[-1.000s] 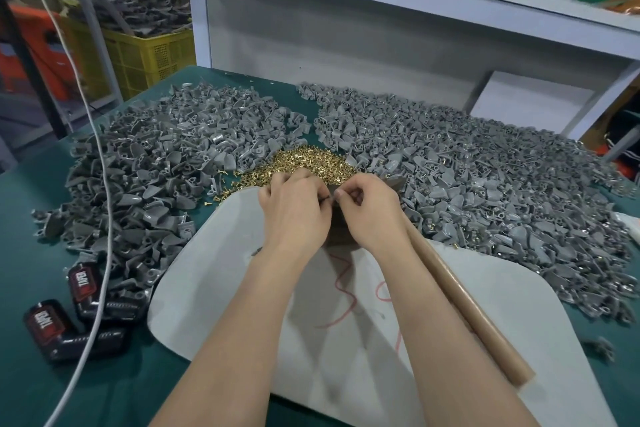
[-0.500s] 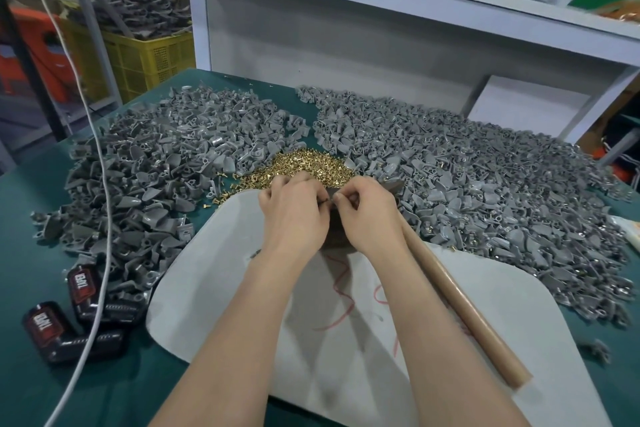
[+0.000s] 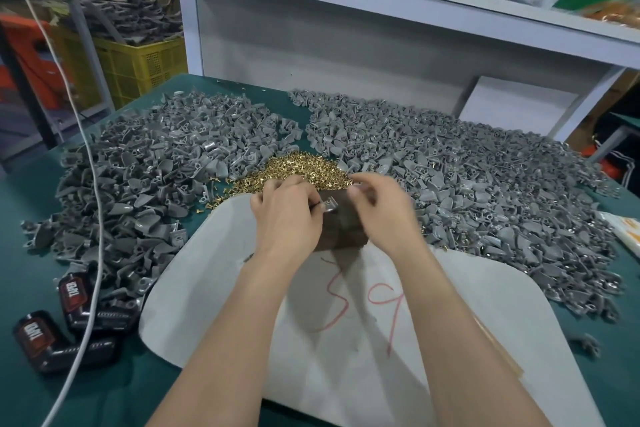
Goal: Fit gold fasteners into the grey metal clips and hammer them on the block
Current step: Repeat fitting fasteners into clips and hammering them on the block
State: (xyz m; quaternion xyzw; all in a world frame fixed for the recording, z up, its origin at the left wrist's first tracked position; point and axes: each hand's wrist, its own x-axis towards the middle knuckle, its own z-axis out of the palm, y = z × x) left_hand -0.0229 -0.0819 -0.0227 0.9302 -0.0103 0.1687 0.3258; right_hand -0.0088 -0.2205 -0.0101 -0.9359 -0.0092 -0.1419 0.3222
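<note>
Your left hand (image 3: 287,218) holds a small grey metal clip (image 3: 328,207) on top of the dark brown rectangular block (image 3: 344,232), which stands on a white rounded sheet (image 3: 346,340) on the green worktop (image 3: 34,253). Your right hand (image 3: 382,215) hovers just beside the clip, its fingers curled and blurred. A heap of small gold fasteners (image 3: 298,168) lies just behind the block, between two broad piles of loose grey clips (image 3: 156,163).

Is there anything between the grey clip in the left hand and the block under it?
Nothing visible. The left hand holds the grey clip directly over the top of the dark block; the right hand is beside it, not between them.
</note>
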